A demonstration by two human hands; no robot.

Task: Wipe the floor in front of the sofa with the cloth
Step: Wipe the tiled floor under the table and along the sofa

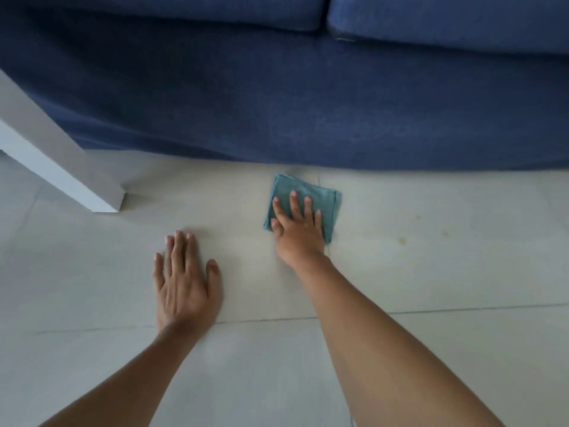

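So: sofa (277, 97) fills the far side, dark blue, two seat cushions (446, 16) meeting at a seam up top, front panel dropping almost to the floor (431, 365). Floor is pale large tile, one grout line (462, 309) running left-right across the near half. A few faint yellowish spots (401, 240) sit on the tile to the right of the cloth, not yet covered by it. Far left, a white table leg (92, 192) comes down at an angle and lands on the tile just in front of the sofa's base; what it belongs to is out of frame.

Left hand (181, 282) is flat on bare tile, palm down, fingers together, gripping nothing. Looks like a brace: the person is leaning low and forward, so that arm takes the weight while the other works.

Right hand (297, 224) is spread flat on the cloth (323, 198), fingers splayed, pressing rather than pinching, so it's an open palm hold, nothing clenched. Splayed fingers likely spread pressure so the cloth slides without bunching.

Cloth is teal, folded into a small square, lying flat on the tile just in front of the sofa base, near but not touching it, well right of the table leg. Slight blur at the wrist suggests a stroke in progress; direction I can't tell.

My read: wiping is underway, and the spotted patch to the right is the obvious remaining area.
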